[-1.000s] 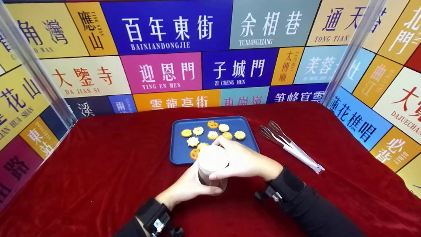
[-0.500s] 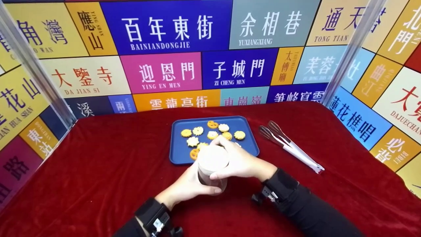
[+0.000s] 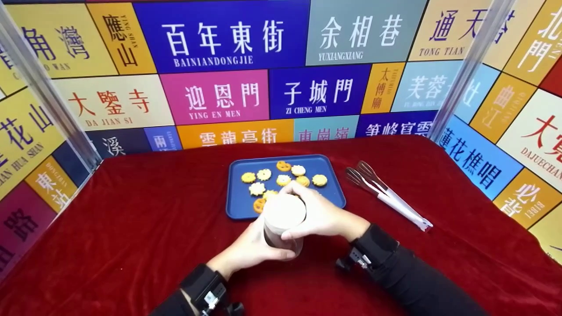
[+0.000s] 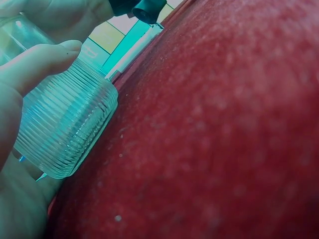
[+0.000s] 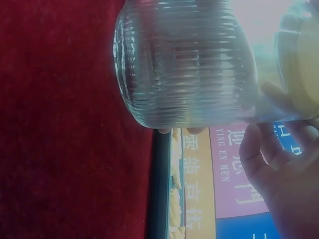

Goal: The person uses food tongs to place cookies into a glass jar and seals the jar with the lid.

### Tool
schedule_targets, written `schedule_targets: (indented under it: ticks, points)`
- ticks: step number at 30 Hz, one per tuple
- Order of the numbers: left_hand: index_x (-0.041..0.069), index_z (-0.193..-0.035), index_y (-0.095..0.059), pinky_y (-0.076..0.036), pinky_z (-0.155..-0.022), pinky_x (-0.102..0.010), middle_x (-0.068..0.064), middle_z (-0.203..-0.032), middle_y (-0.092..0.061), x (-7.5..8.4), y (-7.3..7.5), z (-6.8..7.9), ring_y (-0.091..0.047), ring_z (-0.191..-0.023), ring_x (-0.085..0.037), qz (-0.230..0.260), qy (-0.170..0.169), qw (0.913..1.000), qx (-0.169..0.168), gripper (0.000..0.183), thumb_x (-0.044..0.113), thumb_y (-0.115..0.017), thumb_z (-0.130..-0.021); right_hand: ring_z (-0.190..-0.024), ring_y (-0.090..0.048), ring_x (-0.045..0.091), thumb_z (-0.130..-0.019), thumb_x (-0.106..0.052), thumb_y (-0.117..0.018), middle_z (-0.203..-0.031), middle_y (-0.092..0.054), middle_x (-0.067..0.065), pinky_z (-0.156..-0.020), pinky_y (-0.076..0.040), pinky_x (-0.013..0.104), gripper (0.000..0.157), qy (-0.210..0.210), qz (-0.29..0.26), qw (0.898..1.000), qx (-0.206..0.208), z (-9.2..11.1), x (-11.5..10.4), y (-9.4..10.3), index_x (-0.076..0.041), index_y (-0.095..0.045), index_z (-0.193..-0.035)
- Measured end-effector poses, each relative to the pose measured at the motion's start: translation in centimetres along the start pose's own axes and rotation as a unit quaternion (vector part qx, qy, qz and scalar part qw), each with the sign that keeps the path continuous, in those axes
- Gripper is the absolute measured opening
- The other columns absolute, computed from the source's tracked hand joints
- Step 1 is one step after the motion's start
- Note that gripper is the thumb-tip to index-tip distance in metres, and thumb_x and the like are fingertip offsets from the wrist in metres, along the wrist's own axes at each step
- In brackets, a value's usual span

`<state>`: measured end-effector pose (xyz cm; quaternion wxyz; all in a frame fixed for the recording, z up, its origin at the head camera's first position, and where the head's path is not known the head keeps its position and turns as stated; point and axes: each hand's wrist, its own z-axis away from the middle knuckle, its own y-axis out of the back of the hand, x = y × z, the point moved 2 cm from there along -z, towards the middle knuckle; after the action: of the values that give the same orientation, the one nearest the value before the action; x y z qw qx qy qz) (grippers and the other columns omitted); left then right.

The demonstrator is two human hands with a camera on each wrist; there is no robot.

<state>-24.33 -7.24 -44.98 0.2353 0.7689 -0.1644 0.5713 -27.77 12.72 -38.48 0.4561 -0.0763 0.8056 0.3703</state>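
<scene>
A clear ribbed glass jar (image 4: 70,119) stands upright in front of me, its base right at the red cloth. Its round pale lid (image 3: 285,213) faces the head camera. My left hand (image 3: 246,250) grips the jar's body from the left, thumb across the front. From the right, my right hand (image 3: 327,215) holds the lid's edge between thumb and fingers. Through the ribbed wall in the right wrist view, no contents show in the jar's lower part. Just behind the hands lies a blue tray (image 3: 239,208) of biscuits, partly covered by them.
Several flower-shaped biscuits (image 3: 257,188) and pretzel-like ones (image 3: 283,166) lie on the tray. Tongs (image 3: 390,197) with dark heads and pale handles rest right of it. Red cloth (image 3: 145,228) covers the table, and panels with printed characters (image 3: 215,94) stand behind.
My right wrist and forearm have shifted slightly left and down, mostly in the first half second. Both hands keep their hold on the jar and lid; the tray and tongs stay put.
</scene>
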Motion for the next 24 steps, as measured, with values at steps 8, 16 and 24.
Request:
schedule_targets:
  ticks: [8,16,24]
  points:
    - [0.018,-0.158,-0.040,-0.046,-0.113,-0.031,-0.001,-0.142,-0.061,0.08,0.07,0.04,-0.057,-0.130,-0.018,-0.007,-0.001,1.0000,-0.002,0.097,0.011,-0.095,-0.079,-0.117,-0.065,0.019,-0.070,-0.022,-0.102,-0.120,-0.070,-0.005,-0.102,-0.052,0.042,0.071,0.007,-0.009,1.000,-0.002,-0.08,0.03,0.09,-0.015,-0.059,-0.126]
    - [0.020,-0.160,-0.038,-0.045,-0.114,-0.031,0.000,-0.144,-0.059,0.04,0.12,-0.10,-0.056,-0.132,-0.018,-0.012,-0.011,0.9998,-0.008,0.100,0.011,-0.095,-0.078,-0.120,-0.063,0.019,-0.072,-0.026,-0.101,-0.124,-0.069,-0.006,-0.105,-0.050,0.044,0.073,0.001,-0.007,1.000,-0.013,0.08,0.26,0.26,-0.016,-0.059,-0.131]
    - [0.018,-0.159,-0.038,-0.046,-0.114,-0.032,-0.001,-0.143,-0.060,0.06,0.18,-0.04,-0.056,-0.131,-0.018,-0.009,-0.003,0.9999,-0.014,0.099,0.010,-0.095,-0.078,-0.126,-0.060,0.018,-0.079,-0.035,-0.096,-0.132,-0.067,-0.007,-0.112,-0.046,0.047,0.076,0.000,-0.007,0.998,-0.063,0.16,0.55,0.81,-0.022,-0.057,-0.143]
